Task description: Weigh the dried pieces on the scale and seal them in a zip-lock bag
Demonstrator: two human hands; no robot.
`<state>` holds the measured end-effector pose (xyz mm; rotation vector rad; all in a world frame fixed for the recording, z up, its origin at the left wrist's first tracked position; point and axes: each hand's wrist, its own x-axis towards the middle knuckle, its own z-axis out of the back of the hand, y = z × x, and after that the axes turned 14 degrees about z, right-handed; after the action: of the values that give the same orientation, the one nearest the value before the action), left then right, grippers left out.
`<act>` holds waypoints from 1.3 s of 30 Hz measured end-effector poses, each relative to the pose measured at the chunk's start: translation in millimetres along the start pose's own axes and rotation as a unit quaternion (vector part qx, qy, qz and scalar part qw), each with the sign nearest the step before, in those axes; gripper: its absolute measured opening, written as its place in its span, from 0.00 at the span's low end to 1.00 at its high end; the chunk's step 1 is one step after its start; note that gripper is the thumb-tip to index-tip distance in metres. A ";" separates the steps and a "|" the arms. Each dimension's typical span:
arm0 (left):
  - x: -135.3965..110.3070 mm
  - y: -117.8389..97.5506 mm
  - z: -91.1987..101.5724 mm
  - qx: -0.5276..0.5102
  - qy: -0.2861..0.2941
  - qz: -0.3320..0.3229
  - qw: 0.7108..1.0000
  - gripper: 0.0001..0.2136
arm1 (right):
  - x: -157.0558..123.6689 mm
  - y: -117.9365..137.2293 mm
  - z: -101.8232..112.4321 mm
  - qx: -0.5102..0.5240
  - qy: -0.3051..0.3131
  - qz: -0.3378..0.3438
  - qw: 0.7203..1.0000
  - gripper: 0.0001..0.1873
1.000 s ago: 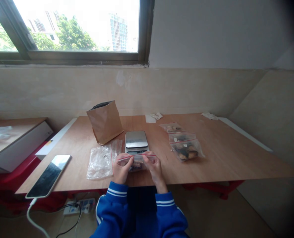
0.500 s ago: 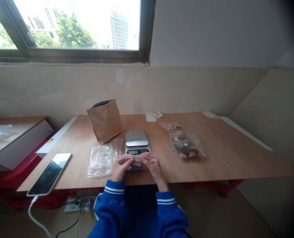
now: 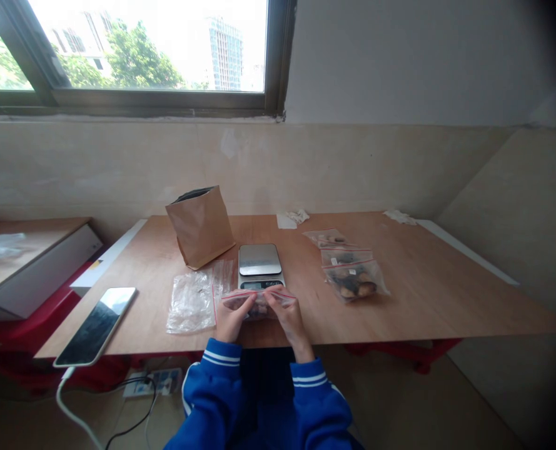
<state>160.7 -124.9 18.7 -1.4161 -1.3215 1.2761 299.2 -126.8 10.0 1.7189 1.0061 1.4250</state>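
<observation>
My left hand (image 3: 232,319) and my right hand (image 3: 289,319) both pinch the red zip strip of a clear plastic zip bag (image 3: 259,306), their fingertips close together at its middle. Dark brown pieces show inside the bag, partly hidden by my fingers. The bag is just in front of a digital kitchen scale (image 3: 260,260), overlapping its front edge, with the display mostly blocked. To the left lies a crumpled clear plastic bag (image 3: 191,302) with nothing visible inside.
A kraft paper bag (image 3: 201,226) stands behind on the wooden table (image 3: 423,300). Several filled zip bags (image 3: 353,280) lie to the right. A smartphone (image 3: 94,326) lies at the front left edge. White paper scraps (image 3: 291,219) sit near the wall.
My hands have slid slightly closer together along the bag's zip strip. The whole view has tilted a little, so the table sits higher in the picture.
</observation>
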 end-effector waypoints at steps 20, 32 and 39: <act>-4.2 9.4 -10.6 0.086 -0.057 -0.088 0.991 0.09 | -0.3 2.3 -11.3 -0.010 -0.030 0.021 0.999 0.12; 1.5 6.5 -0.3 0.052 -0.003 -0.056 0.997 0.12 | -3.9 -1.2 -3.9 0.003 -0.016 -0.012 1.000 0.16; 6.1 9.6 11.1 0.048 -0.064 -0.043 0.996 0.13 | -0.3 -2.3 -5.7 -0.002 -0.012 -0.010 1.000 0.16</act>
<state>151.2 -121.1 6.6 -1.2152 -1.3711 1.3719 293.2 -125.8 8.8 1.7144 1.0039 1.3887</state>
